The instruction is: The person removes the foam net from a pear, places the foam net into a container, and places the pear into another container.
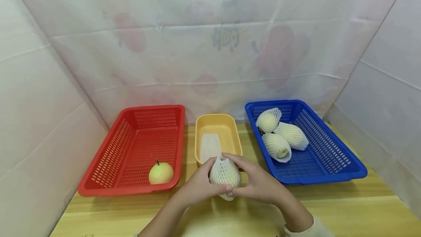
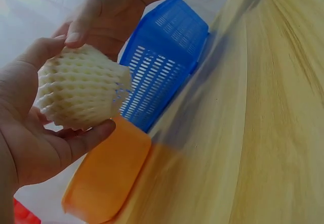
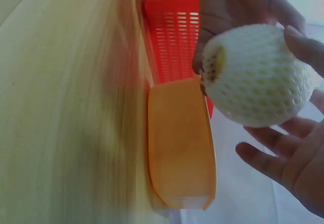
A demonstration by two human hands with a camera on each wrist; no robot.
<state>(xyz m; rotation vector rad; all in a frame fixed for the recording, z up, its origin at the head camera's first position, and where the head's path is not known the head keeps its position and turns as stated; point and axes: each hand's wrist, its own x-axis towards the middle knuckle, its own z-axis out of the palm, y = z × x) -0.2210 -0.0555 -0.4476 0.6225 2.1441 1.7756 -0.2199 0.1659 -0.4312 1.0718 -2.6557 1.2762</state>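
A: Head view first, and the action is right at the yellow tray (image 1: 229, 138)! Just on the person's side of it, the left hand (image 1: 196, 186) and right hand (image 1: 261, 184) share one netted fruit (image 1: 225, 175), both gripping it, thumbs close together!

B: And around that tray? A flat spare net (image 1: 209, 145) lies inside; left of the tray, the red basket (image 1: 131, 173) holds one bare fruit (image 1: 161, 173); right of it, the blue basket (image 1: 315, 165) carries three more netted fruits (image 1: 292, 136)!

A: Left wrist view now! The netted fruit looks lifted above the table (image 2: 253, 133), nearer than the tray, with the left hand curved round one side and a collar of net (image 2: 121, 77) jutting past the flesh!

B: That collar's the bit to watch, I'd say: ease it evenly, little by little, because one hard tug could split such thin mesh!

A: Right wrist view! The tray sits behind the netted fruit; the right thumb presses on it, some fingers spread beneath, contact hard to tell!

B: Then my call: let one palm cradle, let the other smooth the mesh, pressure light, so nothing bruises or slips toward the tray
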